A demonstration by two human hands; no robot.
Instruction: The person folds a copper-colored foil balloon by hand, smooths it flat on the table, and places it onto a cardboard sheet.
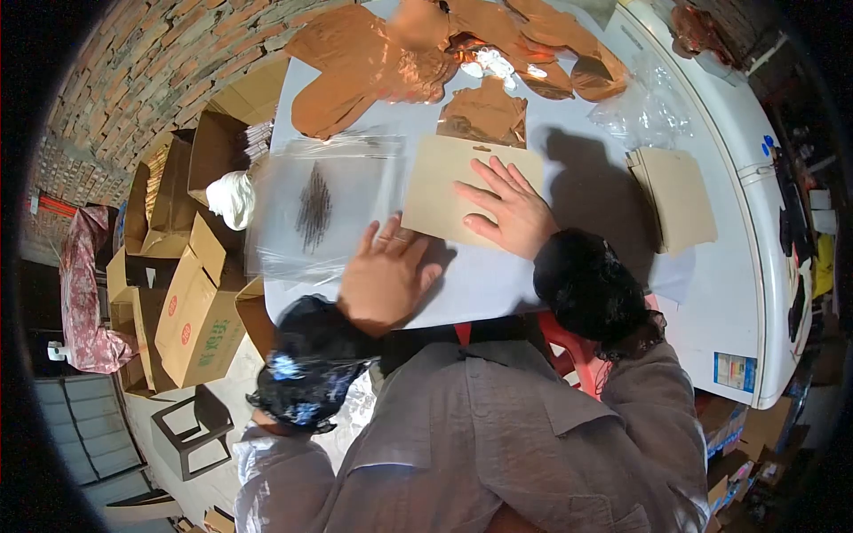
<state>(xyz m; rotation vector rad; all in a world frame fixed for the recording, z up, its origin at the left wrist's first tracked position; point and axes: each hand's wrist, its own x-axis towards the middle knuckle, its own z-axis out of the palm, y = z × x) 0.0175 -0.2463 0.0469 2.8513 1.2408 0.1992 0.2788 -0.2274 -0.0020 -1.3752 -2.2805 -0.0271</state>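
Observation:
A tan cardboard card with a hang slot near its far edge lies on the white table. My right hand rests on it, palm down and fingers spread. Near the card's lower left corner, my left hand is stretched out over the tabletop, its fingers reaching the right edge of a stack of clear plastic bags. I see nothing held in either hand. A dark streaked patch shows on the bags. Just beyond the card is a shiny copper-coloured foil piece, partly covered by it.
More copper-coloured foil shapes and small white pieces lie at the far side. To the right are a stack of tan cards, crumpled clear plastic and a white appliance. Open cardboard boxes stand left.

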